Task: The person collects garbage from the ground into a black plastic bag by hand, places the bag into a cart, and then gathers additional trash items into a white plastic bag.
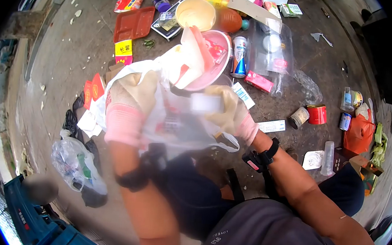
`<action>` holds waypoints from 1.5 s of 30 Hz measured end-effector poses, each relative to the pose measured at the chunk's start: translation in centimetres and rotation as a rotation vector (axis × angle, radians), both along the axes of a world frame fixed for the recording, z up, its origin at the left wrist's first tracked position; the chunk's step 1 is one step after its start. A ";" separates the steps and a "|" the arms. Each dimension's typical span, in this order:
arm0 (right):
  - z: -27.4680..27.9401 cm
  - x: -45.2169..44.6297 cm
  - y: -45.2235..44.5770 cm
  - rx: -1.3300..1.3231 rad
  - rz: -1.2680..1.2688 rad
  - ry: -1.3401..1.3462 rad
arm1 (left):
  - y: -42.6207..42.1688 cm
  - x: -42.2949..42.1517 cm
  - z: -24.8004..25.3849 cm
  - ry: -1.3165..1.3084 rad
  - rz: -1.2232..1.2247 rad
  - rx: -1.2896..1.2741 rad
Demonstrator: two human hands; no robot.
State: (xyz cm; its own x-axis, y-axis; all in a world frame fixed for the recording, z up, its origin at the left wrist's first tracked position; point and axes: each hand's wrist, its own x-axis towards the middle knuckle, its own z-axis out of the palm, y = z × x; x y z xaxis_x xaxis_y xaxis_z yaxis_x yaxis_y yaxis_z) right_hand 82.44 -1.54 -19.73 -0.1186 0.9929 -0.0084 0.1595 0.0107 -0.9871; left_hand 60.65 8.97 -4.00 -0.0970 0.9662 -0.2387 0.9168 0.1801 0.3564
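Note:
Both hands wear cream work gloves with pink cuffs. My left hand (135, 90) is closed on the upper left part of a white translucent plastic bag (173, 115). My right hand (225, 109) has its fingers bent round a small white object (206, 103), blurred by motion, at the bag's right side. The bag hangs between the hands, with one handle loop loose at the lower right. Just beyond the hands, a pink round tub (222, 68) holds red-and-white packaging, and crumpled white wrapping (183, 60) leans over its left edge.
On the ground lie a red tray (134, 24), a yellow bowl (195, 14), a blue-and-silver can (239, 58), a clear plastic container (279, 45), a red tin (317, 114) and a red bag (359, 133). A knotted clear bag (76, 160) lies left, near a blue crate (40, 221).

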 end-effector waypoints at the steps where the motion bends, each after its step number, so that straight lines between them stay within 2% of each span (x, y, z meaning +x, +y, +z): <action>1: 0.1 0.1 -0.1 -0.012 0.022 -0.023 | 0.0 0.0 0.0 0.009 0.001 0.000; 2: 0.3 0.2 -0.2 -0.024 0.045 -0.046 | 0.0 0.0 0.0 0.008 0.006 0.003; 5: 1.6 -0.9 -0.4 -0.179 0.212 -0.343 | -0.1 0.1 0.2 0.020 0.001 0.013; 8: 2.3 -4.4 -1.1 -0.229 0.352 -0.389 | -0.2 0.4 0.4 0.006 -0.006 -0.015; 10: 0.4 -7.4 -3.0 -0.020 0.261 -0.338 | -0.2 0.5 0.6 -0.083 0.054 -0.067; 12: -0.4 -7.5 -3.2 0.035 0.238 -0.284 | -0.2 -0.3 -0.1 -0.109 0.066 -0.034; 14: -0.7 -4.6 -1.2 -0.061 0.283 -0.230 | -0.1 -1.5 -0.8 -0.118 0.067 -0.002; 16: -2.8 -1.7 0.1 -0.311 -0.164 -0.411 | -0.2 -2.5 -1.3 -0.114 0.059 0.030; 18: -3.1 1.8 2.3 -0.258 -0.270 -0.782 | -0.4 -2.3 -0.8 -0.094 0.056 0.022; 21: -6.2 2.6 4.8 -0.471 -0.104 -1.024 | -0.3 -1.8 -0.5 -0.123 0.050 0.010; 24: -8.1 2.4 6.0 -0.261 -0.008 -1.231 | -0.3 -1.5 -0.3 -0.123 0.070 -0.005; 28: -7.3 2.3 6.2 -0.421 0.107 -1.203 | 0.2 -2.2 -0.6 -0.079 0.050 -0.056; 31: -6.7 3.8 5.6 -0.535 -0.207 -0.893 | 0.2 -2.1 -0.5 -0.105 0.041 -0.006; 34: -6.0 6.0 4.1 -0.464 -0.470 -0.767 | 0.2 -2.2 -0.1 -0.011 -0.071 -0.031; 36: -7.7 8.2 3.9 -0.508 -0.503 -0.620 | 0.1 -1.7 -0.1 -0.069 0.033 -0.044; 37: -7.0 8.5 3.5 -0.499 -0.423 -0.426 | 0.3 -1.6 -0.2 -0.096 0.082 -0.050; 40: -2.5 6.9 2.3 -0.402 0.268 -0.325 | 1.0 -3.9 -2.8 -0.119 -0.169 0.113; 42: 0.9 1.2 2.1 -0.383 0.311 -0.441 | 1.2 -3.9 -3.1 -0.088 -0.181 0.117; 43: 0.5 -2.3 2.1 -0.255 0.421 -0.720 | 1.1 -3.1 -2.8 -0.091 -0.132 0.091; 45: -0.2 -7.3 1.0 -0.131 0.393 -0.759 | 0.5 -1.3 -1.1 -0.122 -0.014 0.031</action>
State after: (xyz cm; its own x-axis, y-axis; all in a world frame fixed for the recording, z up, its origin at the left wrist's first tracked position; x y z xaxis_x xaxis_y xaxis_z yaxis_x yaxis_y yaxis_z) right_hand 75.12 -0.52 -19.96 -0.3692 0.8665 -0.3359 0.7849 0.0973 -0.6119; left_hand 59.35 9.44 -5.08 -0.0550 0.9743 -0.2183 0.8686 0.1545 0.4709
